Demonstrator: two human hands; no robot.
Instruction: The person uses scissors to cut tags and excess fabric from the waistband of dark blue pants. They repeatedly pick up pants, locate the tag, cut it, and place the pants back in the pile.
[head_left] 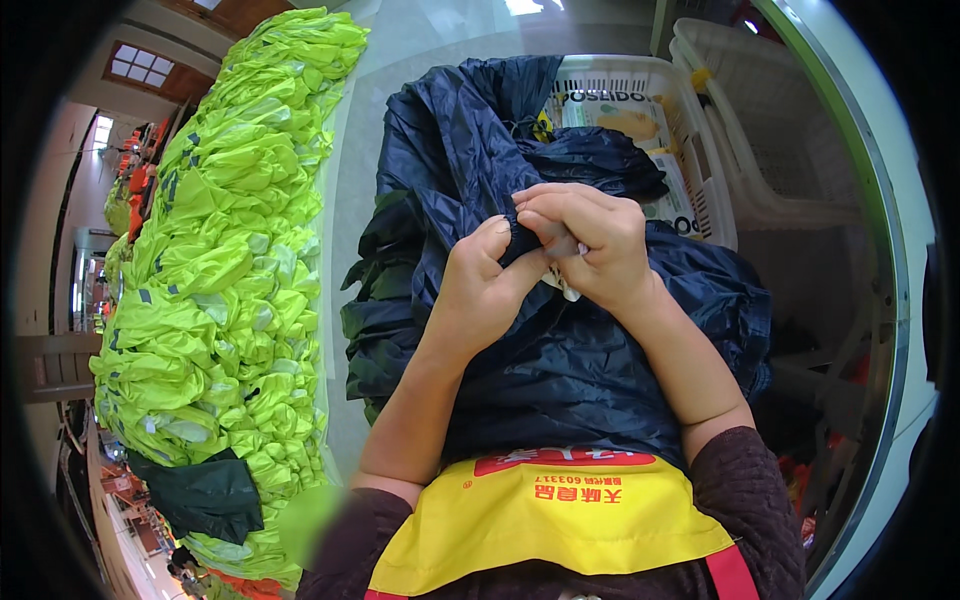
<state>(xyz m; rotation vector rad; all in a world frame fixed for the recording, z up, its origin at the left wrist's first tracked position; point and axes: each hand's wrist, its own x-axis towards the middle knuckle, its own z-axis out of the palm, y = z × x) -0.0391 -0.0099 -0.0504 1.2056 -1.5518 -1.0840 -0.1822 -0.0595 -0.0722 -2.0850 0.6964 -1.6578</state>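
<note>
Left hand [480, 285] and right hand [590, 245] both pinching a fold of slick, crinkled navy garment [560, 370] heaped on the pale tabletop [350, 180] near the person, glossy neon-yellow vests [230, 270] piled left, white slatted plastic basket [700, 170] far right.

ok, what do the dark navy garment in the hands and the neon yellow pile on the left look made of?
Navy garment: thin synthetic weave, probably nylon or polyester, going by its slight sheen and fine sharp creases. Both the left hand and right hand pinch it. Neon yellow pile: similar light, slick synthetic, glossy crumpled folds, with grey strips that may be reflective tape. Exact fibre cannot be told.
</note>
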